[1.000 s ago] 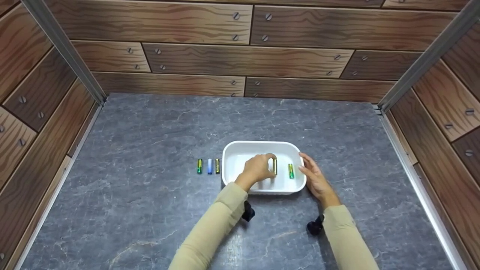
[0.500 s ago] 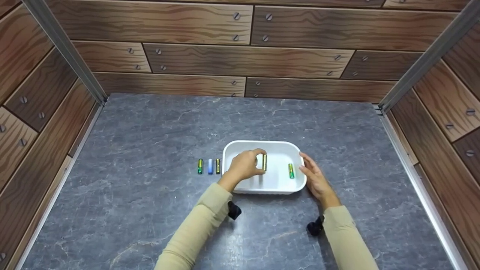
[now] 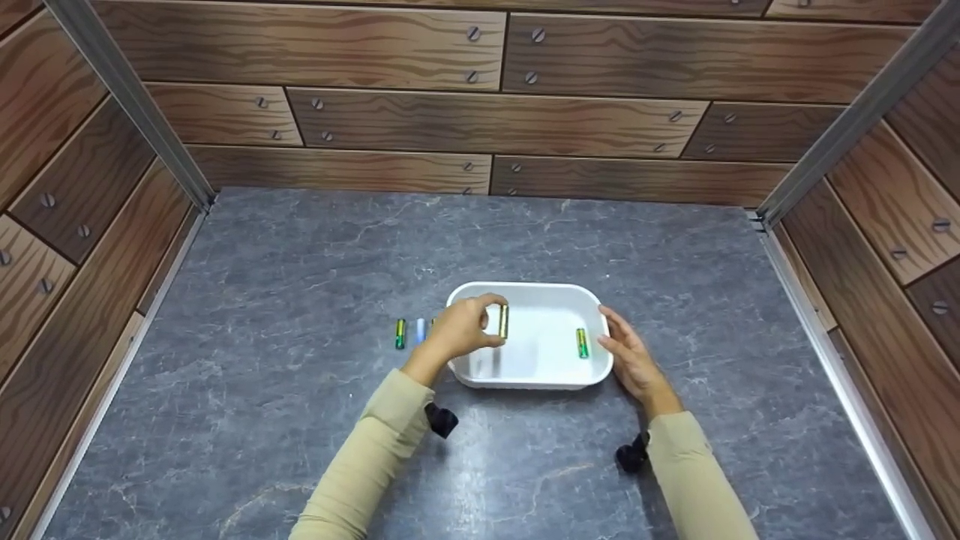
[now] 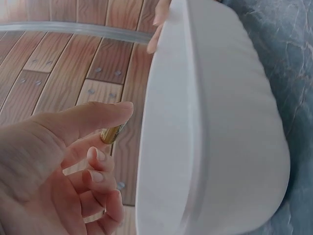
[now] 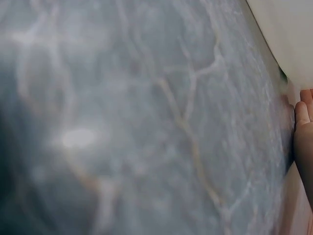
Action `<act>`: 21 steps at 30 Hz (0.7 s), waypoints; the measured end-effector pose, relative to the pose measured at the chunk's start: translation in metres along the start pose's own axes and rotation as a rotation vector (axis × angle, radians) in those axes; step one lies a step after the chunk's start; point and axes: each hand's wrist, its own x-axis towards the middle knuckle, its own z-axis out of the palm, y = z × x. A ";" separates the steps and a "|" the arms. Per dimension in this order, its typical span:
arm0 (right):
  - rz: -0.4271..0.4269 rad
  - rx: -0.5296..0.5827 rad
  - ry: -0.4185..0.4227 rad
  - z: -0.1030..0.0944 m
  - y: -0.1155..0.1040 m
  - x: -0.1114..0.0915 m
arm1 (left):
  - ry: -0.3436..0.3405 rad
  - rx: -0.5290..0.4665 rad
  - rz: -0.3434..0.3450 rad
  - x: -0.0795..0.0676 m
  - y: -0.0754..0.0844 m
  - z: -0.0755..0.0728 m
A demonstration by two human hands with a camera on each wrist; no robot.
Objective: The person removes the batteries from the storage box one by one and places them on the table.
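Note:
My left hand (image 3: 459, 328) pinches a gold battery (image 3: 503, 321) upright between thumb and fingers, above the left part of a white plastic tub (image 3: 532, 386). In the left wrist view the gold battery (image 4: 111, 134) shows only at one end, below the thumb. At the tub's right side, my right hand (image 3: 636, 366) holds the rim with thumb and fingers. A green-and-yellow battery (image 3: 582, 343) lies inside the tub near that side. Left of the tub lie a green battery (image 3: 400, 334) and a pale blue battery (image 3: 421, 330); another battery beside them is mostly hidden by my left hand.
The tub stands on a grey marbled tabletop (image 3: 315, 285). Wood-patterned panels (image 3: 420, 120) rise at the back and both sides, with metal posts at the corners. A black wrist camera (image 3: 441, 420) hangs under the left sleeve.
My left hand has carried the gold battery leftward from the middle of the tub towards its left side. The right hand, the tub and the other batteries have stayed in place.

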 end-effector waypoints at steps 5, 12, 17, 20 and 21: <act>0.016 -0.002 0.002 0.000 -0.001 0.000 | -0.007 -0.019 -0.012 -0.007 -0.008 -0.010; 0.018 0.008 -0.005 0.000 0.000 0.000 | -0.001 -0.047 -0.037 -0.016 -0.019 -0.017; 0.005 0.012 -0.021 -0.001 0.001 0.000 | 0.011 -0.050 -0.064 -0.021 -0.027 -0.021; 0.001 0.014 -0.025 -0.001 0.001 0.000 | 0.025 -0.049 -0.079 -0.024 -0.032 -0.023; 0.003 0.016 -0.023 -0.001 0.001 0.001 | 0.034 -0.049 -0.082 -0.025 -0.034 -0.023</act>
